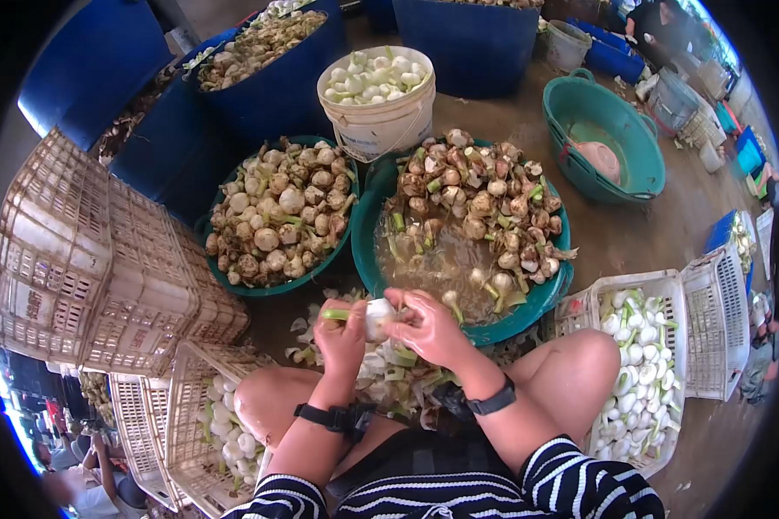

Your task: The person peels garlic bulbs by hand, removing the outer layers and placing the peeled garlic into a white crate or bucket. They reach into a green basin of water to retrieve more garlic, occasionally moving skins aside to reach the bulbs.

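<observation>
A white garlic bulb (377, 319) with a short green stem is held between both hands above my lap. My left hand (341, 336) is closed round the stem side, and the green stem sticks out past its fingers. On the other side, my right hand (430, 329) pinches the bulb's skin or root end with thumb and fingers. Just beyond the hands stands a green tub (368, 251) with brown water and unpeeled garlic (485, 203). Peeled skins and stem scraps (398, 372) lie below the hands, between my knees.
Another tub of unpeeled garlic (281, 208) stands left, a white bucket of peeled bulbs (381, 125) behind. Crates of peeled garlic (679, 346) (182, 424) flank my knees. Stacked crates (69, 251) rise at left. A green basin (649, 177) sits at right; other people are farther off.
</observation>
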`<state>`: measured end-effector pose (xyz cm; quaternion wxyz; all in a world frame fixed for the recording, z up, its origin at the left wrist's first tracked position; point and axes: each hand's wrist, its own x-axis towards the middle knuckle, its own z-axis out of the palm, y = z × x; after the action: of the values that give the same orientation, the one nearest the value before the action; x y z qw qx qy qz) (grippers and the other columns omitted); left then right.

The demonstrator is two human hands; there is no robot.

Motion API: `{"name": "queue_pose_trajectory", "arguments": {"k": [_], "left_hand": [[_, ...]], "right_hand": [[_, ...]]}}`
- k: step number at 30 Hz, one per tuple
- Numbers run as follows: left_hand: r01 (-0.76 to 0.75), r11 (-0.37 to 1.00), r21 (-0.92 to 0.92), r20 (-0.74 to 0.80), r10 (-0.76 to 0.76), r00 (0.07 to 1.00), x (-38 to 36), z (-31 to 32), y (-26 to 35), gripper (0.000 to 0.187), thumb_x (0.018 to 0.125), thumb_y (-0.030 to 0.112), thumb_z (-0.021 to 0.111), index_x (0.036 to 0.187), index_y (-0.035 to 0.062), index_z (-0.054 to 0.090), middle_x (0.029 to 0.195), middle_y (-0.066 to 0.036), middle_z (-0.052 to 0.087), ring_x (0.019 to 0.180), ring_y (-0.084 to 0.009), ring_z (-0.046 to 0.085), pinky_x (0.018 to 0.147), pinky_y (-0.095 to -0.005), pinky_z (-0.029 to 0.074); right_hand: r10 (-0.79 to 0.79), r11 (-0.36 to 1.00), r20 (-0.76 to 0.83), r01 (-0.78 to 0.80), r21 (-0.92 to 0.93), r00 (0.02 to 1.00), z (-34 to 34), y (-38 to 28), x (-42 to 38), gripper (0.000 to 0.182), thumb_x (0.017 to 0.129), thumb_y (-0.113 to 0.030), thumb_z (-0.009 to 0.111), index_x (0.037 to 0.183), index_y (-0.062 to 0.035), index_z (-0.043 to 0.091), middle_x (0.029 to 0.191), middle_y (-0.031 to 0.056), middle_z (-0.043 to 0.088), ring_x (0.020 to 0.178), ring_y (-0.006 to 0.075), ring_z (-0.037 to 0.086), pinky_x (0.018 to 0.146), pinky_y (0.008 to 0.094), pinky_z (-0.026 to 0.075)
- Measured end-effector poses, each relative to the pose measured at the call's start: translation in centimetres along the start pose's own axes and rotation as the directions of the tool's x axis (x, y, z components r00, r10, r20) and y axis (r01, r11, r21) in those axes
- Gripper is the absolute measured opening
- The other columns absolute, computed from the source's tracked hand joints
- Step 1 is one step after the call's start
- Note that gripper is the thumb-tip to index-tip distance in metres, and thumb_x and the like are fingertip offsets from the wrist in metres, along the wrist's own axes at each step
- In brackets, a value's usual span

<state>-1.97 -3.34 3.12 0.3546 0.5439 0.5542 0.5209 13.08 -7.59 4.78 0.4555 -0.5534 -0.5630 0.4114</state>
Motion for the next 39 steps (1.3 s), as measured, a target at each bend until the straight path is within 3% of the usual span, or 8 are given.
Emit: {"name": "queue_pose_trajectory", "arguments": {"k": [10, 13, 23, 24, 28, 33, 37, 39], "left_hand": [[-0.157, 0.977, 0.145, 0.144, 0.136, 0.980, 0.0, 0.4, -0.1, 0.023, 0.078, 0.012, 0.066, 0.063, 0.0026, 0.051, 0.059, -0.004, 0.047, 0.051, -0.0143, 0.044, 0.048, -0.0285, 0.036], [0.580, 0.747, -0.324, -0.120, -0.641, 0.758, 1.6, 0.4, -0.4, 0.026, 0.084, 0.028, 0.060, 0.078, 0.0034, 0.053, 0.065, -0.001, 0.054, 0.046, -0.0115, 0.047, 0.040, -0.0262, 0.036], [0.731, 0.416, -0.542, 0.244, -0.754, 0.610, 1.7, -0.6, -0.5, 0.028, 0.089, 0.031, 0.043, 0.089, 0.0060, 0.055, 0.080, -0.008, 0.062, 0.064, -0.0199, 0.061, 0.052, -0.0345, 0.050], [0.876, 0.114, -0.468, 0.823, -0.306, 0.479, 3.3, -5.2, -5.8, 0.028, 0.089, 0.032, 0.044, 0.087, 0.0064, 0.056, 0.077, -0.007, 0.062, 0.065, -0.0206, 0.060, 0.053, -0.0351, 0.050], [0.658, 0.428, -0.619, 0.146, -0.761, 0.632, 2.2, -5.8, 4.4, 0.024, 0.088, 0.030, 0.048, 0.088, 0.0068, 0.055, 0.071, -0.004, 0.059, 0.065, -0.0169, 0.059, 0.053, -0.0319, 0.050], [0.190, 0.956, 0.225, -0.609, -0.014, 0.793, -0.1, -19.9, 8.6, 0.031, 0.089, 0.029, 0.047, 0.102, 0.0008, 0.049, 0.085, -0.006, 0.053, 0.077, -0.0144, 0.056, 0.064, -0.0248, 0.047], [0.055, 0.931, 0.362, -0.495, 0.141, 0.857, -0.1, -20.4, 8.5, 0.017, 0.087, 0.017, 0.050, 0.095, 0.0023, 0.053, 0.098, -0.009, 0.051, 0.084, -0.0143, 0.049, 0.077, -0.0258, 0.040], [-0.055, 0.936, 0.348, -0.303, 0.168, 0.938, 0.6, -15.8, 7.8, 0.016, 0.083, 0.012, 0.053, 0.096, 0.0037, 0.054, 0.103, -0.009, 0.052, 0.090, -0.0164, 0.049, 0.082, -0.0304, 0.040]], "right_hand": [[-0.237, 0.946, 0.104, 0.254, -0.204, 0.966, 0.6, 0.6, -1.1, 0.012, 0.077, -0.008, 0.059, 0.084, -0.0009, 0.052, 0.079, 0.0156, 0.050, 0.072, 0.0301, 0.054, 0.061, 0.0374, 0.043], [-0.143, 0.866, 0.233, 0.236, -0.440, 0.962, 1.1, 4.0, -4.4, 0.004, 0.080, -0.007, 0.053, 0.080, -0.0032, 0.051, 0.080, 0.0153, 0.052, 0.076, 0.0324, 0.055, 0.063, 0.0402, 0.044], [-0.210, 0.822, 0.065, 0.212, -0.529, 0.976, 3.0, 0.1, -0.8, 0.035, 0.079, -0.038, 0.057, 0.075, -0.0030, 0.056, 0.070, 0.0144, 0.059, 0.068, 0.0304, 0.059, 0.059, 0.0380, 0.048], [-0.314, 0.791, 0.135, 0.338, -0.510, 0.940, 3.5, 1.2, -0.5, 0.031, 0.081, -0.033, 0.055, 0.073, -0.0038, 0.056, 0.070, 0.0130, 0.058, 0.068, 0.0323, 0.058, 0.060, 0.0395, 0.047], [-0.040, 0.842, 0.067, 0.070, -0.535, 0.997, 2.7, 6.3, 0.3, 0.021, 0.081, -0.019, 0.051, 0.067, -0.0044, 0.057, 0.069, 0.0131, 0.059, 0.065, 0.0334, 0.057, 0.060, 0.0411, 0.047], [0.638, 0.770, -0.317, -0.568, 0.290, 0.702, -3.0, 15.0, 2.5, 0.041, 0.080, -0.025, 0.058, 0.109, 0.0038, 0.054, 0.109, 0.0162, 0.058, 0.089, 0.0268, 0.058, 0.071, 0.0369, 0.044], [0.846, 0.508, -0.096, -0.739, 0.442, 0.524, -0.1, 20.3, 4.7, 0.046, 0.080, -0.029, 0.060, 0.112, 0.0033, 0.054, 0.109, 0.0182, 0.058, 0.090, 0.0255, 0.058, 0.074, 0.0344, 0.044], [0.765, 0.615, -0.137, -0.777, -0.135, 0.629, 4.2, 28.4, 6.1, 0.037, 0.081, -0.029, 0.056, 0.098, 0.0029, 0.061, 0.097, 0.0170, 0.063, 0.082, 0.0275, 0.059, 0.073, 0.0360, 0.043]]}}
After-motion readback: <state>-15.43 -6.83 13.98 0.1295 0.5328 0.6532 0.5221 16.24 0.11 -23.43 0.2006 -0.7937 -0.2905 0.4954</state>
